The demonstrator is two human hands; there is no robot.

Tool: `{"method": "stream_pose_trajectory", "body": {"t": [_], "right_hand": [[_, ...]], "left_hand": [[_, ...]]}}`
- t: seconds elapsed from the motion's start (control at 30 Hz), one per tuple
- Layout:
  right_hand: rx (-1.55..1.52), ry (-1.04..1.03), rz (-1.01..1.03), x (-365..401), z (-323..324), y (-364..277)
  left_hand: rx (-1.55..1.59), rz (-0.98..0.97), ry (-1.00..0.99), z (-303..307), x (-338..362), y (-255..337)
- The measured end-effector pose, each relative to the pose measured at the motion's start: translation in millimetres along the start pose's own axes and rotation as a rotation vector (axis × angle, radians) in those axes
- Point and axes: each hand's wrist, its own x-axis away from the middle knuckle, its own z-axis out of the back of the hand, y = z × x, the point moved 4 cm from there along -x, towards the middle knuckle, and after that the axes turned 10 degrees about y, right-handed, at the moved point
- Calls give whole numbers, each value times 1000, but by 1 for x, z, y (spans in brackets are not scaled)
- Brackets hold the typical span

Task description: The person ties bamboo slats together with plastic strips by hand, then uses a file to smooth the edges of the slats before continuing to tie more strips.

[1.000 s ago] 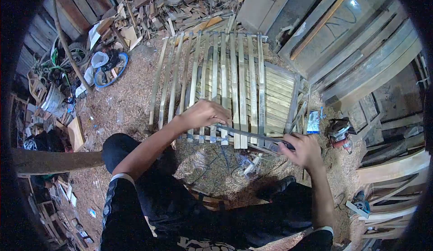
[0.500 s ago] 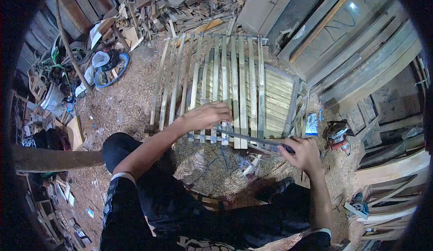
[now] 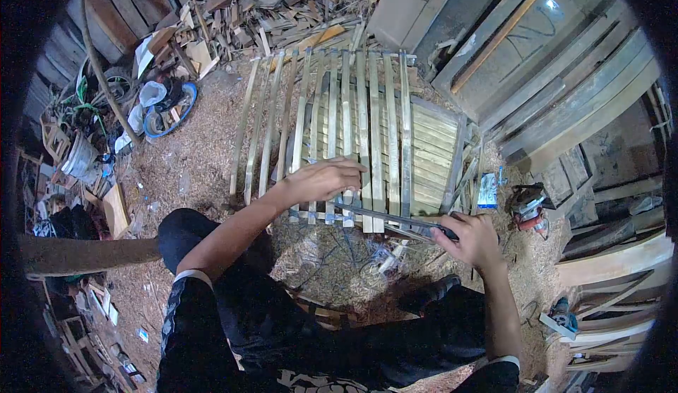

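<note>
A frame of long, narrow wooden slats (image 3: 374,124) lies in front of me, its slats joined by crosspieces at the far and near ends. My left hand (image 3: 328,180) is closed over a wooden slat (image 3: 347,110) near its near end, fingers curled down around it. In my right hand (image 3: 472,239) is the dark handle of a hand saw (image 3: 395,218), seen nearly edge-on. Its long thin blade points left across the near slat ends, just below my left hand. A couple of slat ends stick out past the near crosspiece. Where the blade touches the wood is hard to make out.
Beneath the slats rests a slatted wooden panel (image 3: 432,160). To the right are a blue-and-white can (image 3: 487,191) and a red power tool (image 3: 531,216). A blue basin (image 3: 169,114) stands left. Scrap wood (image 3: 282,12) is heaped behind; boards (image 3: 579,110) line the right.
The saw and my right hand have shifted slightly left. My left hand keeps its hold on the slat. The whole view has moved a little.
</note>
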Motion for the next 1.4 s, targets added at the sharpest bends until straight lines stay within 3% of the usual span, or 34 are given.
{"method": "stream_pose_trajectory", "body": {"t": [0.2,0.57,0.7,0.87,1.2,1.27,1.4], "right_hand": [[23,-1,50,-4,1,-8],[-2,-13,68,-5,14,-13],[80,-45,91,-6,3,-20],[-81,22,40,-5,5,-11],[-52,-34,61,-6,-5,-10],[-38,57,106,-3,-3,-12],[33,-20,96,1,-11,-11]], "left_hand": [[-8,23,-40,-2,-4,0],[-2,-29,103,2,-9,3],[11,16,44,3,-11,0],[46,28,90,-5,-5,-8],[21,22,72,0,-9,-5],[23,46,38,-5,-8,-6],[-44,-30,68,-7,-9,-8]]}}
